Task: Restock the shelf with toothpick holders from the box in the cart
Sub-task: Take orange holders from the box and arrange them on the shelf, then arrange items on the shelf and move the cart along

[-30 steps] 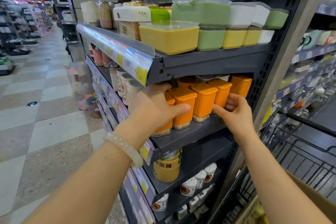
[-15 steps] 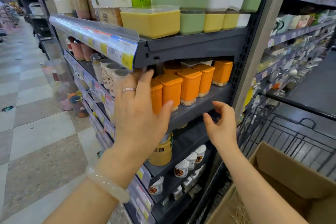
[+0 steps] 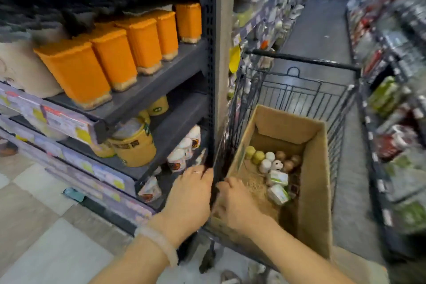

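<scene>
Now both hands at cardboard box (image 3: 315,168) rim: left hand (image 3: 189,198) & right hand (image 3: 237,205) fingers curled, grip unclear.

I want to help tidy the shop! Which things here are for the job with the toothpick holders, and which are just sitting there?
For the job:
- orange toothpick holders on the shelf
- cardboard box
- cart
- left hand and right hand, both empty

Just sitting there:
- yellow tubs on the shelf below
- white jars beside them
</scene>
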Tool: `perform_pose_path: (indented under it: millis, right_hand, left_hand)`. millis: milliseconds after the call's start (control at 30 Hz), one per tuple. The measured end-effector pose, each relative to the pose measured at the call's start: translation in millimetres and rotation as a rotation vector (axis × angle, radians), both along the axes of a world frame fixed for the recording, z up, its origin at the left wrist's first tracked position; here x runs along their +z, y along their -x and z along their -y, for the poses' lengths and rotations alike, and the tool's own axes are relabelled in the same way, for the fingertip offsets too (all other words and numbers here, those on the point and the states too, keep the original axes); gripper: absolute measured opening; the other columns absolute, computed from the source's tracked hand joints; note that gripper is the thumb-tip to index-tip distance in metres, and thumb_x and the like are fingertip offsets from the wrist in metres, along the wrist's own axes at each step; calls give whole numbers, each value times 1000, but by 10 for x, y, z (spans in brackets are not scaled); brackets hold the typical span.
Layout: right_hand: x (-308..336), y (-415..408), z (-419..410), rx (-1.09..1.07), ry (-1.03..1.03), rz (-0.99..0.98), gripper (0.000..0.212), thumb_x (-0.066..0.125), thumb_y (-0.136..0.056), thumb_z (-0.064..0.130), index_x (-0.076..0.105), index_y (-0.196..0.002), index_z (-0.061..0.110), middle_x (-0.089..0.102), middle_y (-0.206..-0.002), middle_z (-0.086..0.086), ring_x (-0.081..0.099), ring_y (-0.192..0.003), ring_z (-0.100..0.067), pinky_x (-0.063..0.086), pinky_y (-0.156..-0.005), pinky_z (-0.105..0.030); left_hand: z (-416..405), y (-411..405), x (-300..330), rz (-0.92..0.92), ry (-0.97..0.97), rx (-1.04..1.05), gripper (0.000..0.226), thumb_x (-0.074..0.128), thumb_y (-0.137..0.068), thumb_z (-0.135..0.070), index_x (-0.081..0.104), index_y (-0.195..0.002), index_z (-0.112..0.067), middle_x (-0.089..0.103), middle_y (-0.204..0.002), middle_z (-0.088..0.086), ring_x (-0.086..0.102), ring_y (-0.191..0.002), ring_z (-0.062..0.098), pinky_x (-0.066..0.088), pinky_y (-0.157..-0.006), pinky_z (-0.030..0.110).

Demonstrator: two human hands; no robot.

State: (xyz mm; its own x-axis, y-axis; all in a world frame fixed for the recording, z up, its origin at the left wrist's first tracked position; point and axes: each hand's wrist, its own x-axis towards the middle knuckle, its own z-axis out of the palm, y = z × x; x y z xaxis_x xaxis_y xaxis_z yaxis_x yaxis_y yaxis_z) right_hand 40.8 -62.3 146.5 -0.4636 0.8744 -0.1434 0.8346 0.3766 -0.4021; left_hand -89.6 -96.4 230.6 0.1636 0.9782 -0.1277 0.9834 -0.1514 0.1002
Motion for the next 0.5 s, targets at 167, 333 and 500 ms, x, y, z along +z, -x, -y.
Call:
perform_pose_path:
  millis: [167, 333, 500]
  right_hand:
    - [-243, -442, 285, -164, 120, 178, 48, 59, -86, 26, 42, -129, 11, 38, -132, -12, 40, -120, -34, 39, -98, -37]
    - [-316, -719, 407, -228, 176, 230, 51, 59, -87, 27, 41, -132, 11, 38, -135, -12, 38, -123, -33, 37, -102, -37]
    - [-411, -800, 432, -241, 215, 211, 46, 58, -87, 24, 44, -130, 11, 40, -133, -12, 39, -122, -33, 37, -100, -37]
  left_hand:
    - [37, -333, -524, 4, 157, -80, 51, 48, -95, -27, 31, -141, -14, 34, -144, 6, 31, -133, 27, 33, -106, 38]
    - [83, -538, -754, 47, 222, -129, 42, 46, -94, -26, 41, -133, -13, 41, -138, 5, 37, -126, 27, 38, -101, 37]
    - [70, -605, -845, 53, 239, -105, 43, 46, -95, -31, 42, -133, -12, 41, -137, 6, 37, -127, 25, 36, -102, 35]
